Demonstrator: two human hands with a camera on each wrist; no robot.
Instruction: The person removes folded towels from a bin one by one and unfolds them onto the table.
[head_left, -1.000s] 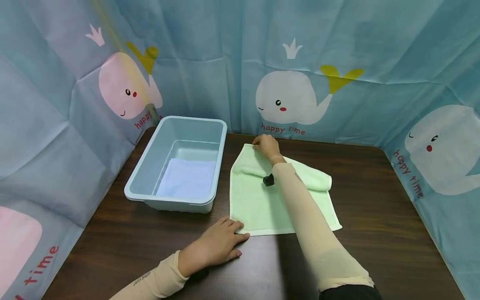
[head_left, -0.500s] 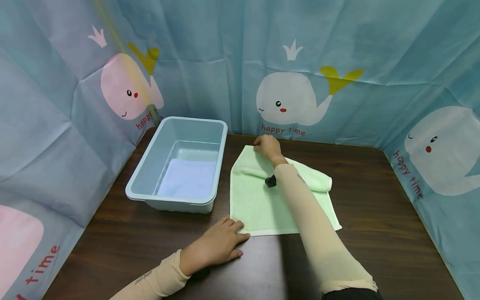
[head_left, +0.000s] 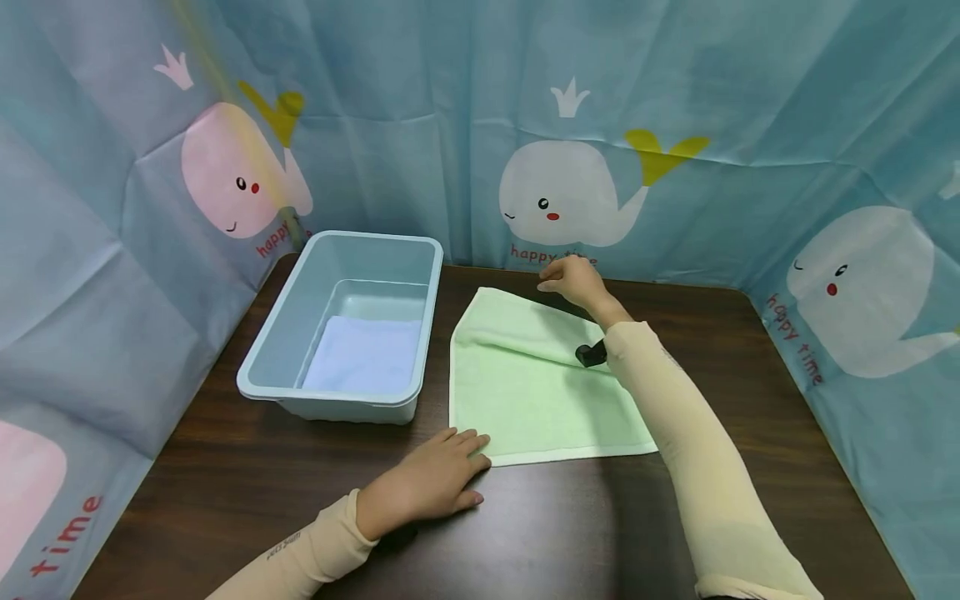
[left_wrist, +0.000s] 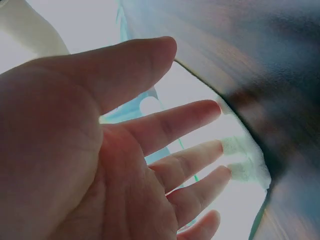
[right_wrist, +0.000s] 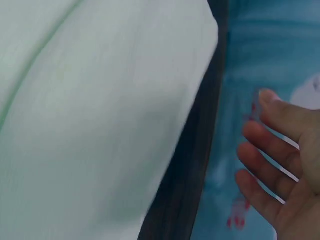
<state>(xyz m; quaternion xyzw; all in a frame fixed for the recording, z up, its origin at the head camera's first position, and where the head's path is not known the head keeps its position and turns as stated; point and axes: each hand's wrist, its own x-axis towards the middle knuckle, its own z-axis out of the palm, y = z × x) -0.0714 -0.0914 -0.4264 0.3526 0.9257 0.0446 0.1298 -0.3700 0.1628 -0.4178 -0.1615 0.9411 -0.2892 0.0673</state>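
A light green towel (head_left: 540, 408) lies on the dark wooden table, its far part folded over towards the near side. My left hand (head_left: 435, 475) rests at the towel's near left corner with the fingers spread and fairly straight; in the left wrist view the fingertips (left_wrist: 212, 111) touch the towel's edge. Beyond the far edge, my right hand (head_left: 577, 283) hovers with loosely bent fingers and nothing between them. The right wrist view shows that hand (right_wrist: 280, 160) apart from the towel (right_wrist: 110, 125). Part of the towel's right side is hidden by the right forearm.
A light blue plastic basin (head_left: 258, 358) stands left of the towel, with a folded pale lavender cloth (head_left: 365, 354) on its bottom. Blue curtain (head_left: 420, 167) printed with whales closes off the table's back and sides. A black wrist camera (head_left: 591, 355) sits under the right wrist.
My right hand has let go of the towel's far left edge and moved right, off the cloth. The left hand stays at the near corner. The view has shifted slightly.
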